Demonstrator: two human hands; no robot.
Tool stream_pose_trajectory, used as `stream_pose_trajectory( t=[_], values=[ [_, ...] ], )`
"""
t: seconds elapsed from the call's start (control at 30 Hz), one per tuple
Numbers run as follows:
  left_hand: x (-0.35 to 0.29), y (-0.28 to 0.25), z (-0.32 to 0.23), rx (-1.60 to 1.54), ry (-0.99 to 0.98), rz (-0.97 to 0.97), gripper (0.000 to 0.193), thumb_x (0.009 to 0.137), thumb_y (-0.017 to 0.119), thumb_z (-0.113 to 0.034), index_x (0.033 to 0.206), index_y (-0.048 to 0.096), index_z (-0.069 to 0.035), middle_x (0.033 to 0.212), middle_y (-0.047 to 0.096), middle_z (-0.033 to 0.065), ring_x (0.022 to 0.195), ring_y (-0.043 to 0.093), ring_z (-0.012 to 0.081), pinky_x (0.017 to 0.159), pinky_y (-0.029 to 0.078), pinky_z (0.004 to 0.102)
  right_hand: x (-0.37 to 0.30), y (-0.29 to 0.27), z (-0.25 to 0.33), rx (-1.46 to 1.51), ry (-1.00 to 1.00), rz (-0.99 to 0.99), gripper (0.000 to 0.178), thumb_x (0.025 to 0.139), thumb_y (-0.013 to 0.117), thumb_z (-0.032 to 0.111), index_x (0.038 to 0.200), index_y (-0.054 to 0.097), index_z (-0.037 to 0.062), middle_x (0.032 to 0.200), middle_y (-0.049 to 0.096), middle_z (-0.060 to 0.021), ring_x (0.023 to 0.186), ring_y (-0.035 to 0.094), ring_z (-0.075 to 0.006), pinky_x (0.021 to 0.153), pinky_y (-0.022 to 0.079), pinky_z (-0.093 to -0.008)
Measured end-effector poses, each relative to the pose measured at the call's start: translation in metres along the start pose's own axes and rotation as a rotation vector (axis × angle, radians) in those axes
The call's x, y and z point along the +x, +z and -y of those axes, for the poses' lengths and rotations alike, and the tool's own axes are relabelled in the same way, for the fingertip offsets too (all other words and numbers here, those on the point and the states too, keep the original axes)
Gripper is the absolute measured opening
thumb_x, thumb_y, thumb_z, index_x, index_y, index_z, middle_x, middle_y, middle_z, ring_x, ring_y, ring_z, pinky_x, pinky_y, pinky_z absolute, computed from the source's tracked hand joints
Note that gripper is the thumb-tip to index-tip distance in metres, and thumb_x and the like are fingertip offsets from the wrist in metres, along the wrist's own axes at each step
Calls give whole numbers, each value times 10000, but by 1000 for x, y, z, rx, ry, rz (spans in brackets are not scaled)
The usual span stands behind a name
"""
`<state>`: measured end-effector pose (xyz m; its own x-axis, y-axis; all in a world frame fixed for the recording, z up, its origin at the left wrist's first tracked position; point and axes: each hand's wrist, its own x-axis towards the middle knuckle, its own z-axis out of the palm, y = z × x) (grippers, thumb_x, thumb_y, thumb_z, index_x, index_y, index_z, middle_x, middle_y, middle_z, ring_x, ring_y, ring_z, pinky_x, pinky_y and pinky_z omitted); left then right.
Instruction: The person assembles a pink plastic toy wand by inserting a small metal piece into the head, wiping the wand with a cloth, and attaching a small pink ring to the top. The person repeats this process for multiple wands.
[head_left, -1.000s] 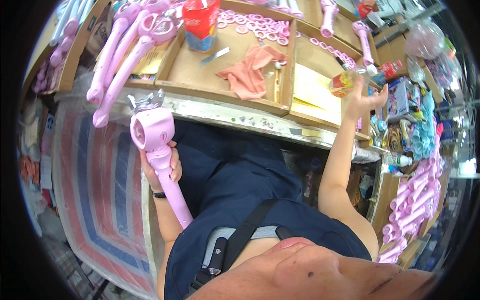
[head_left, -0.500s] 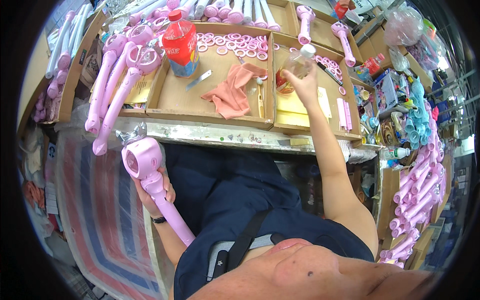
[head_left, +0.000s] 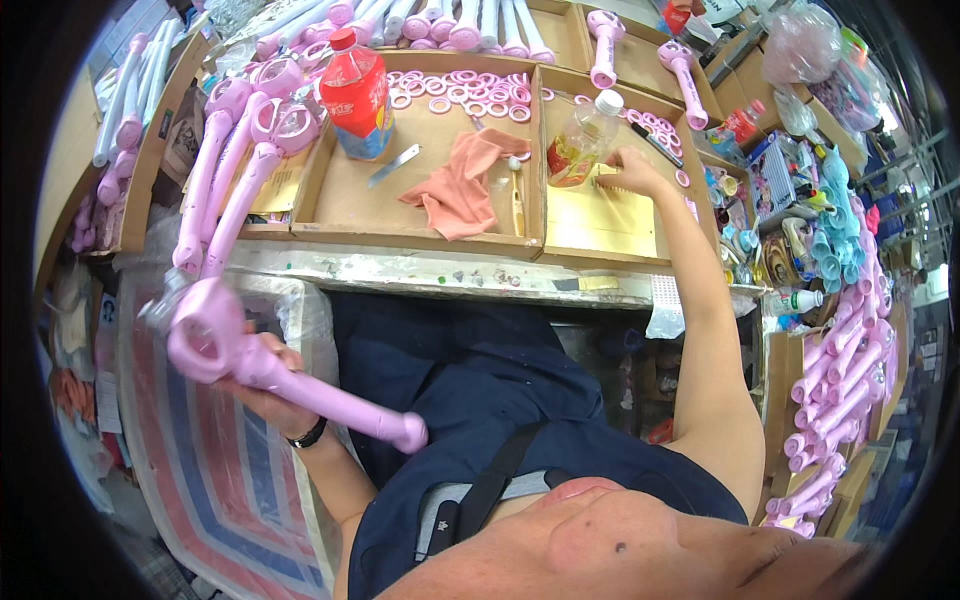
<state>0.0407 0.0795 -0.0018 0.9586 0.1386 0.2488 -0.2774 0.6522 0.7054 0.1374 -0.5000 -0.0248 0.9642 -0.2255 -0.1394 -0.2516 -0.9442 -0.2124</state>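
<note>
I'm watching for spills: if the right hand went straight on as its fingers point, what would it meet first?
Probably the clear white-capped bottle, just left of the right hand. Depth is unclear, though: it also angles down over the yellow paper, so it might meet that first.

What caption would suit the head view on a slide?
The left hand holds a pink wand while the right hand is over yellow paper beside a white-capped bottle.
</note>
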Motion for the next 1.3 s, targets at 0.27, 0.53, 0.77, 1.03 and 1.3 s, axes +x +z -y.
stream_pose_trajectory(
  t=[0.27,0.53,0.77,1.03,1.3],
  values=[
    [-12,-11,-9,-508,74,132,838,757,740,-285,1405,272,-32,1384,430,155,1385,175,378,1116,108,608,-19,4,8,-118,-122,-151,408,771,665,354,1128,628,160,1033,612,-133,1028,538,-311,911,375,-430],
    [-19,-15,7,-541,1,7,794,737,763,-200,1374,321,-25,1355,449,170,1379,174,391,1120,105,614,-35,36,0,-236,-290,-573,341,829,589,234,1161,593,159,1060,591,-91,1036,523,-272,903,366,-423],
    [-24,-16,9,-476,21,-53,788,745,757,-203,1373,315,-26,1352,434,174,1362,210,411,1116,154,610,-34,44,2,-219,-291,-580,334,850,550,169,1178,567,110,1062,587,-95,1001,543,-291,879,393,-425],
    [-25,-21,10,-386,27,-69,778,750,752,-209,1369,316,-29,1349,439,164,1359,223,407,1115,146,611,-29,50,-2,-72,-333,-639,325,801,579,84,1125,594,98,1008,590,-113,985,534,-302,856,412,-433],
    [-28,-23,10,-470,24,-31,762,769,737,-165,1379,303,-18,1366,428,181,1372,189,403,1123,120,603,-27,52,-4,89,-367,-713,220,793,608,76,1005,669,68,945,632,-126,911,575,-310,818,461,-398]
  ],
)
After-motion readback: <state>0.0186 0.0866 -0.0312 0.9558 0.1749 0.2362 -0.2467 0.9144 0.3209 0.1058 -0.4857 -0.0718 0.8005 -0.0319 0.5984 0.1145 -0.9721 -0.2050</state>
